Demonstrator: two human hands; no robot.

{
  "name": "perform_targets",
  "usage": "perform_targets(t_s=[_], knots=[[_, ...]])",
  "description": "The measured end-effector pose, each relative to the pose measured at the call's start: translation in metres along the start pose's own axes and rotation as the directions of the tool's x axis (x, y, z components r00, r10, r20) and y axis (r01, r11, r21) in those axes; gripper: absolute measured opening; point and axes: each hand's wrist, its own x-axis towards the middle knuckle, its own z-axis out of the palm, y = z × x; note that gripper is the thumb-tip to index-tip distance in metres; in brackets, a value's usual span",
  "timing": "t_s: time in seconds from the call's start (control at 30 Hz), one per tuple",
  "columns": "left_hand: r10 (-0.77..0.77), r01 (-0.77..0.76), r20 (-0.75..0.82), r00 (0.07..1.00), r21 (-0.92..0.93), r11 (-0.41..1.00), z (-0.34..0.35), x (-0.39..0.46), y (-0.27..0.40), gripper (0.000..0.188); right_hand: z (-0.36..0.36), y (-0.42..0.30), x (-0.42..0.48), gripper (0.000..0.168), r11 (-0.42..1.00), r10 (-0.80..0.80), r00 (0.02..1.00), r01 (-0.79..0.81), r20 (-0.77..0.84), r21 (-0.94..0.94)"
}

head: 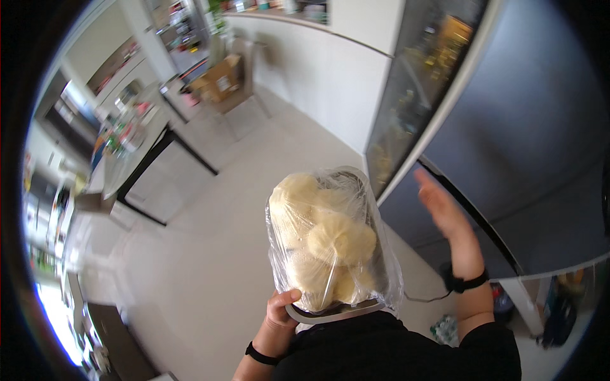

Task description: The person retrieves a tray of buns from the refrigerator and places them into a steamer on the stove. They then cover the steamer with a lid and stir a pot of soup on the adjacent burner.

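My left hand [282, 307] grips the near left rim of a metal tray [333, 316], its thumb on top. Several pale yellow steamed buns [333, 238] lie on the tray under clear plastic wrap [391, 266], which is crumpled and hangs over the right side. Raised and blurred, my right hand [441, 205] holds nothing; it is before the dark blue-grey refrigerator doors [533, 143], near the dark seam between upper and lower panels. Whether its fingers touch the surface I cannot tell.
A glass-fronted cabinet [410, 100] stands beside the refrigerator. Farther left are a dining table [147, 143] with bottles and other items, and a chair [243, 97] holding an open cardboard box [219, 81]. At lower right, a bag [445, 329] and a dark object lie on the floor.
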Motion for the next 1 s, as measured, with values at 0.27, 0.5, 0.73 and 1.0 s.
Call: perform_targets(t_s=[0.27, 0.5, 0.73, 1.0], knots=[[0.465, -0.48, -0.177, 0.867, -0.048, 0.876, -0.094, -0.113, 0.103, 0.082, 0.301, -0.106, 0.021, 0.111, 0.952, -0.248, 0.559, -0.009, 0.792, 0.304], [0.732, -0.783, -0.358, 0.58, 0.005, 0.622, -0.195, -0.244, 0.199, 0.078, 0.523, -0.208, -0.001, 0.051, 0.768, -0.438, 0.431, 0.636, 0.789, 0.079], [0.79, -0.877, -0.469, 0.395, 0.062, 0.476, -0.281, -0.343, 0.265, 0.08, 0.737, -0.277, 0.005, 0.013, 0.557, -0.742, 0.29, 0.768, 0.604, 0.316], [0.789, -0.896, -0.507, 0.348, 0.068, 0.439, -0.397, -0.386, 0.361, 0.097, 1.003, -0.36, 0.013, 0.007, 0.613, -0.721, 0.098, 0.552, 0.686, 0.565]])
